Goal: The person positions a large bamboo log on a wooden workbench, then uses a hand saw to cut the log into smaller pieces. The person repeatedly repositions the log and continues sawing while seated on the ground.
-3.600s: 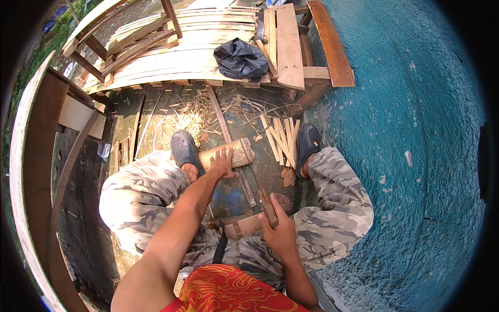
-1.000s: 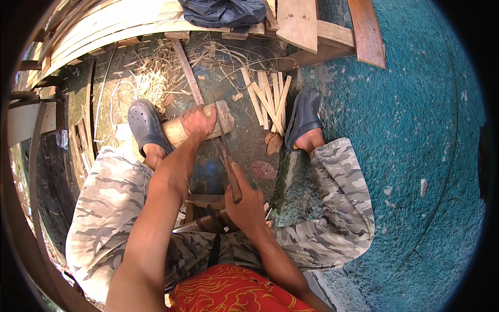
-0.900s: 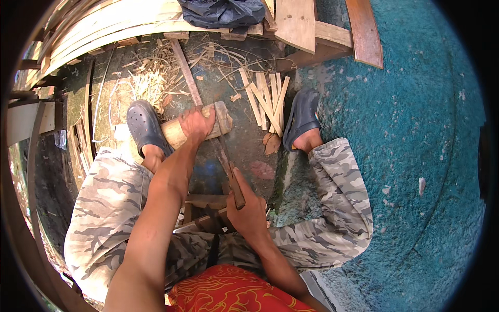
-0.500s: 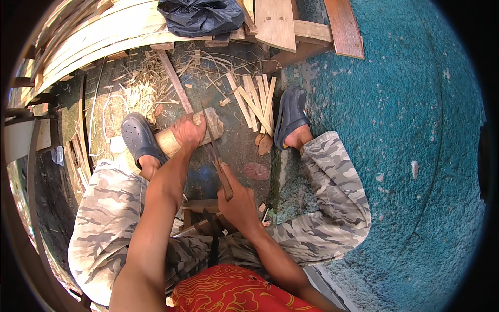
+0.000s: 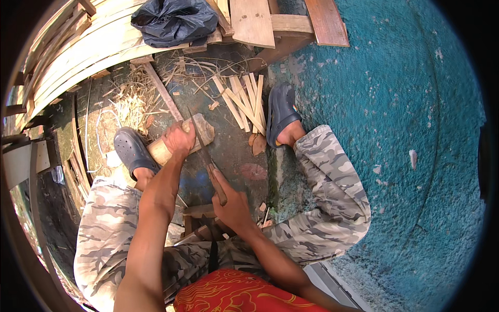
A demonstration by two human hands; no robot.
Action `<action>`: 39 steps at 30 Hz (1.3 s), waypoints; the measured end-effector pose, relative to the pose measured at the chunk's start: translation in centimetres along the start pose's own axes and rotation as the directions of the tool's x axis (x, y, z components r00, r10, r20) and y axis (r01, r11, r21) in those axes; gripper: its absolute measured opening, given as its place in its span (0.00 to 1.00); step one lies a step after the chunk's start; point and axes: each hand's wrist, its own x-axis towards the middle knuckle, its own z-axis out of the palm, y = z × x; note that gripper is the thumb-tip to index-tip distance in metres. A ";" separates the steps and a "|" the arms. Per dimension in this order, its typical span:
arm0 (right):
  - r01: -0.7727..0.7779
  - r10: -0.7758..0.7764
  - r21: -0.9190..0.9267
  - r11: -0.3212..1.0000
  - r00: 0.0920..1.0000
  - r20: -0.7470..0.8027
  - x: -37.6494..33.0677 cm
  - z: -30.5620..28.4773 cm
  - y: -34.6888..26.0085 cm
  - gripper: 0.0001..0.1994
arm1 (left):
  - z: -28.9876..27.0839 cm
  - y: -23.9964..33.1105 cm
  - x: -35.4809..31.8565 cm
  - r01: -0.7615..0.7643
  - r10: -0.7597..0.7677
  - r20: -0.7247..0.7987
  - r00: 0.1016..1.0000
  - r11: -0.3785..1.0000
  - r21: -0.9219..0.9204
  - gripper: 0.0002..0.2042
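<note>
My left hand is closed around a long, flat wooden strip, pressing it against a short piece of log. The log lies slantwise on the ground, its left end beside my left shoe. In my right hand is the wooden handle of a long, narrow-bladed knife. The blade points up and away, passing over the log just right of my left fingers. Whether its edge touches the strip is hard to make out.
Pale cut sticks lie beside my right shoe. Curled shavings cover the ground at far left. Boards and a black plastic bag sit behind. A rough blue wall stands at right.
The whole view has shifted, so most things appear a little farther left. Both hands keep their grips on the strip and the knife, with the knife in nearly the same position over the log.
</note>
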 end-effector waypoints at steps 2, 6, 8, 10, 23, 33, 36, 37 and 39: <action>-0.023 0.023 0.029 0.999 0.999 0.022 -2.3 -0.9 -0.4 0.36 | 0.0 0.0 0.3 0.002 -0.002 -0.019 1.000 0.999 -0.033 0.30; 0.092 -0.090 0.012 0.996 0.989 -0.120 2.0 0.5 0.3 0.34 | -0.6 0.3 0.8 0.052 -0.050 0.061 0.997 0.998 -0.029 0.31; 0.063 -0.053 0.058 0.996 0.987 -0.151 7.2 2.2 1.0 0.33 | -0.9 0.6 0.8 0.056 -0.054 0.081 0.995 0.998 -0.017 0.31; 0.060 -0.050 0.068 0.996 0.989 -0.140 9.8 3.1 1.7 0.32 | -1.0 0.7 0.5 0.047 -0.045 0.030 0.999 0.998 -0.039 0.31; -0.073 0.071 -0.038 0.997 0.996 -0.052 3.1 1.0 0.4 0.31 | -0.4 -0.1 0.5 0.015 -0.013 0.024 1.000 0.999 -0.046 0.32; -0.025 0.019 -0.107 0.994 0.998 -0.060 3.5 1.8 1.1 0.32 | -0.4 -0.4 0.1 -0.029 0.026 -0.043 0.999 0.997 -0.068 0.30; 0.032 -0.039 -0.092 0.995 0.996 -0.079 -0.2 0.4 0.8 0.32 | -0.4 -0.5 0.6 -0.033 0.032 -0.014 0.999 0.993 -0.114 0.31; 0.081 -0.090 -0.091 0.993 0.991 -0.099 -0.2 0.3 0.8 0.32 | -0.5 -0.5 0.6 -0.038 0.034 -0.035 0.999 0.992 -0.120 0.31; 0.159 -0.166 -0.061 0.985 0.974 -0.155 2.2 0.9 0.8 0.31 | -1.0 -0.4 1.0 -0.017 0.017 -0.006 1.000 0.993 -0.117 0.31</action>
